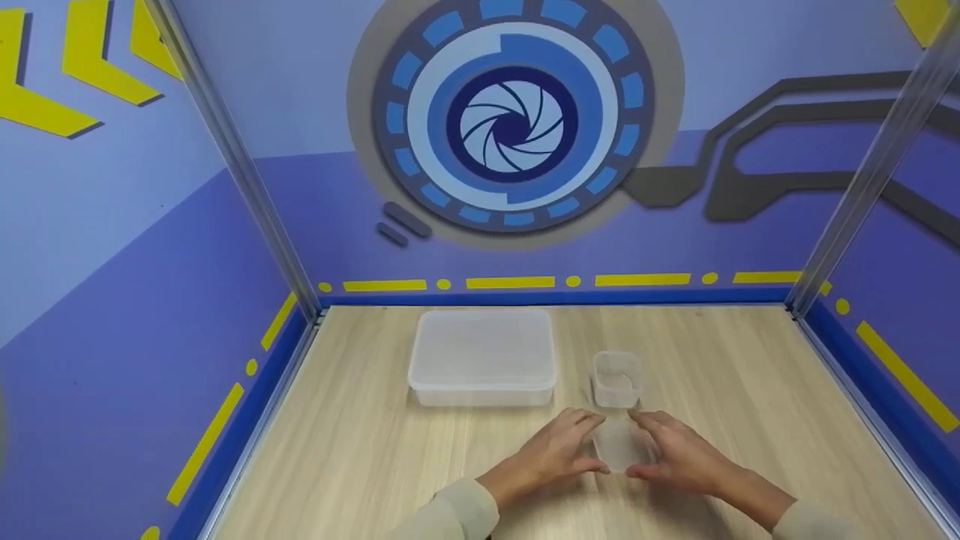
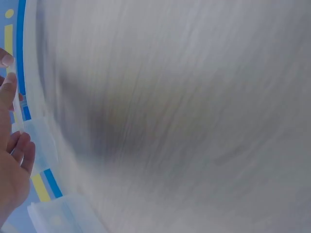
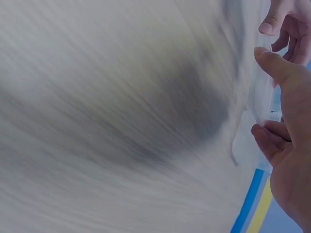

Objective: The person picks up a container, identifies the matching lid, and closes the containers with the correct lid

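Between both hands is a small clear plastic lid (image 1: pixel 619 446), raised off the tabletop. My left hand (image 1: pixel 553 450) pinches its left edge, thumb on the near side and fingers on the far side. The right hand (image 1: pixel 690 454) grips the opposite edge in the same way. Seen edge-on in the left wrist view, the lid (image 2: pixel 18 104) is a thin pale strip; in the right wrist view the lid (image 3: pixel 263 92) shows between thumb and fingertips. Just beyond the hands stands a small clear plastic container (image 1: pixel 616 379), uncovered and upright.
A large translucent food box (image 1: pixel 484 356) with its lid on stands to the left of the small container. The wooden table (image 1: pixel 360 465) is bordered by blue and purple panels (image 1: pixel 315 217), with metal posts (image 1: pixel 232 150) at the back corners.
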`<state>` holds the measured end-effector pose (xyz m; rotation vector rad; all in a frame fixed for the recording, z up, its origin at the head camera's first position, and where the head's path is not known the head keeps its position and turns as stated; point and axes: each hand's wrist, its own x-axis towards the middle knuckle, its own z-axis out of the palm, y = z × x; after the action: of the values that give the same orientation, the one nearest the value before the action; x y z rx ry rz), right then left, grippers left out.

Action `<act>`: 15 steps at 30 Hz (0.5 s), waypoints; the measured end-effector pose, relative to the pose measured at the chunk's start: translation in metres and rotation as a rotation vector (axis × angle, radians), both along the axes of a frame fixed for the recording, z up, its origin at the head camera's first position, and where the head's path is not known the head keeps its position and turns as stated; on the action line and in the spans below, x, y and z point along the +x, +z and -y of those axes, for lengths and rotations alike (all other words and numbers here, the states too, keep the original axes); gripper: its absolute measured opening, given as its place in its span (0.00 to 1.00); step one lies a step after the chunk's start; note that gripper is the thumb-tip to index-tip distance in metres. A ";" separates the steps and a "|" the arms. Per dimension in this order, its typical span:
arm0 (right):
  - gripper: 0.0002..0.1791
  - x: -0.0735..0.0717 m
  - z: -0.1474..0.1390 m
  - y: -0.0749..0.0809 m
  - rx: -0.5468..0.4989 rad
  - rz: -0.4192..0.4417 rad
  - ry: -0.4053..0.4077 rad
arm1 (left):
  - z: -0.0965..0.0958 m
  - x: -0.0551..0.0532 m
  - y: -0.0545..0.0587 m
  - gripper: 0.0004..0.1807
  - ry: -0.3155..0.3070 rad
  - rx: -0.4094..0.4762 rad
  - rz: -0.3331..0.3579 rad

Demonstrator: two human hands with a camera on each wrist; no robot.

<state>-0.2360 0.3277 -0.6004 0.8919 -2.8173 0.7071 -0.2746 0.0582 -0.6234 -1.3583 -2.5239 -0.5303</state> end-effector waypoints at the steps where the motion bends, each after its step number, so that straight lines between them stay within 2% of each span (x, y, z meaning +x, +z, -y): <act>1: 0.50 0.000 0.000 0.001 -0.008 -0.002 -0.003 | 0.001 -0.001 0.002 0.41 -0.010 0.014 0.007; 6: 0.50 -0.001 0.003 0.004 -0.037 -0.010 -0.003 | 0.005 -0.003 0.008 0.39 -0.034 0.080 0.049; 10: 0.49 -0.002 0.005 0.005 -0.048 -0.017 -0.006 | 0.008 -0.004 0.011 0.39 -0.021 0.106 0.076; 15: 0.49 -0.003 0.007 0.005 -0.075 -0.034 -0.008 | 0.011 -0.006 0.014 0.38 -0.013 0.134 0.152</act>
<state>-0.2390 0.3209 -0.5952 0.8710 -2.7436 0.7837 -0.2801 0.0473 -0.6097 -1.3330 -2.5443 -0.8186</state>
